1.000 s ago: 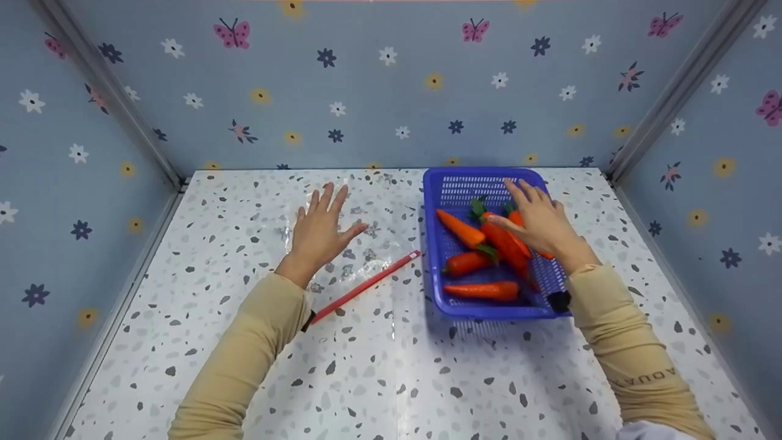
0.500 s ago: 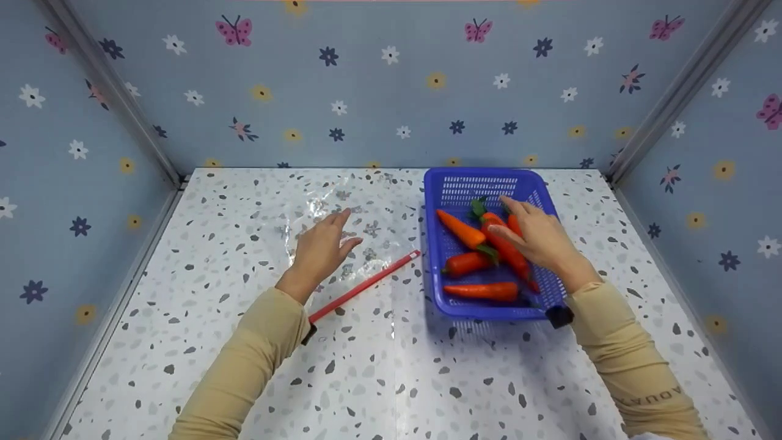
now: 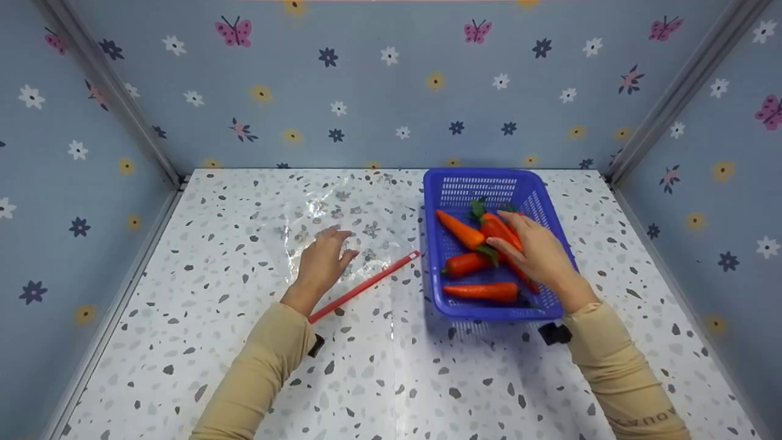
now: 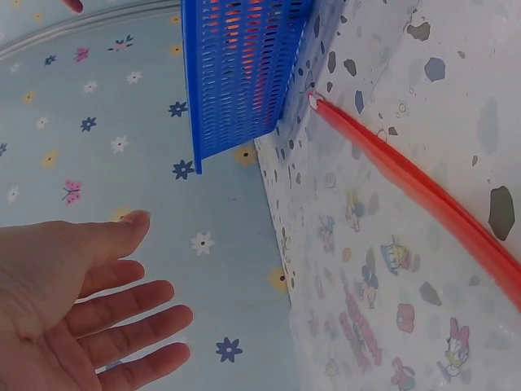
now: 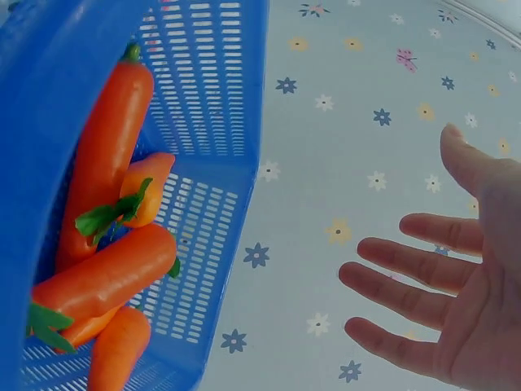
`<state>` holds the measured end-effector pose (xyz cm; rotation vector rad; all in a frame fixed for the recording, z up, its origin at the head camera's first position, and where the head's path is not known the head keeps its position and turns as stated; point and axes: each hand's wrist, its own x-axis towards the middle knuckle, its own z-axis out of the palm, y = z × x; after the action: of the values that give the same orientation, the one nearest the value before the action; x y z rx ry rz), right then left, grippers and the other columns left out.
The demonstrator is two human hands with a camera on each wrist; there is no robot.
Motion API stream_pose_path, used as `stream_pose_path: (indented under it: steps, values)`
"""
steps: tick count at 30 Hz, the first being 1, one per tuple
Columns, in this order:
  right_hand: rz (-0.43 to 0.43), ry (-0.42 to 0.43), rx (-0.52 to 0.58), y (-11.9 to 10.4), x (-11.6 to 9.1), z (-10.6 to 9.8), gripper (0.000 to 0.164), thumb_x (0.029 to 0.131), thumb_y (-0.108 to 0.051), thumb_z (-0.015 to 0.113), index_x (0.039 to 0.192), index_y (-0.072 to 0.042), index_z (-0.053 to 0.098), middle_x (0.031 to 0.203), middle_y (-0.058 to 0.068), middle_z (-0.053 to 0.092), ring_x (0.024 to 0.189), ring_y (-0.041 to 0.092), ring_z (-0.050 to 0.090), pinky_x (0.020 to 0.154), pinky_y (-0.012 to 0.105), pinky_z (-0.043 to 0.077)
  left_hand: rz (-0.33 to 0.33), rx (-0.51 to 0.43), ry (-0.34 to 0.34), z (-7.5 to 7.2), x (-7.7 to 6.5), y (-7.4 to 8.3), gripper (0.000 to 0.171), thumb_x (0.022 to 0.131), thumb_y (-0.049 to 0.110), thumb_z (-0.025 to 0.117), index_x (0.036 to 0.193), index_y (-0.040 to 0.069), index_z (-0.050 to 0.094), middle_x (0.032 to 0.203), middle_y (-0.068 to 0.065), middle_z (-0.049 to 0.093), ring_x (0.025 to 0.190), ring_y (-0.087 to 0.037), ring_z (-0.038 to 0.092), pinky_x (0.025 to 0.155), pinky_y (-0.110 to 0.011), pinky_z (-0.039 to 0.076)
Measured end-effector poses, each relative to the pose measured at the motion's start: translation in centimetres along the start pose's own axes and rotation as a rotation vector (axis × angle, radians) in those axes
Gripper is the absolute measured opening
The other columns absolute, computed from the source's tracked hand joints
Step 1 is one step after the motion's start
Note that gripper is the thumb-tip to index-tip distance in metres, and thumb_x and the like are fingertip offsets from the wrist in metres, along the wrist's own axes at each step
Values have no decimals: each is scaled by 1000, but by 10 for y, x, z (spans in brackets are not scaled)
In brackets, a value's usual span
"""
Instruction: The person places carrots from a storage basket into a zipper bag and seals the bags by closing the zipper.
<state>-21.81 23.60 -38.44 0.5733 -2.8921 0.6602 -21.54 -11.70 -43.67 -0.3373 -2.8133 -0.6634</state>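
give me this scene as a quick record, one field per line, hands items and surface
container: blue rectangular perforated plastic basket
contents: long orange-red vegetables, some with green leaves
beside basket: clear printed plastic sheet or bag
strip: narrow red plastic strip, lying slanted
left: bare left hand over the clear plastic, holding nothing
right: bare right hand over the basket, holding nothing
surface: white flecked tabletop
backdrop: pale blue flowered wall
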Motion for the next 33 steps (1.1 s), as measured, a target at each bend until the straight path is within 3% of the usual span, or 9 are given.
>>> stream_pose_path:
  steps: [5,14,25,33]
  values:
    - [-27,83,71,-3,-7,7,56,86,-44,51,127,-7,45,113,17,53,92,29,53,80,47,46,-3,-44,-1,13,-3,-3,35,79,16,67,110,1,60,111,-14,58,101,-28,54,80,-41,47]
    - [-107,219,171,-8,-17,24,46,85,-31,59,120,-2,51,106,12,58,96,26,55,84,42,45,-86,-103,-81,47,-11,-14,37,79,20,68,108,-1,60,100,-13,61,93,-27,57,78,-39,48]
    - [-162,295,262,-12,-20,47,33,81,-15,66,111,-3,58,104,9,60,88,17,56,82,36,48,-223,-154,-162,76,-14,-24,37,78,20,69,110,2,60,104,-11,58,97,-29,52,81,-41,45]
    - [-171,337,357,-19,-17,61,32,78,-7,68,108,-1,60,100,9,61,85,18,58,78,37,50,-263,-150,-173,89,-13,-26,35,76,18,71,105,2,61,98,-10,56,86,-26,54,73,-39,47]
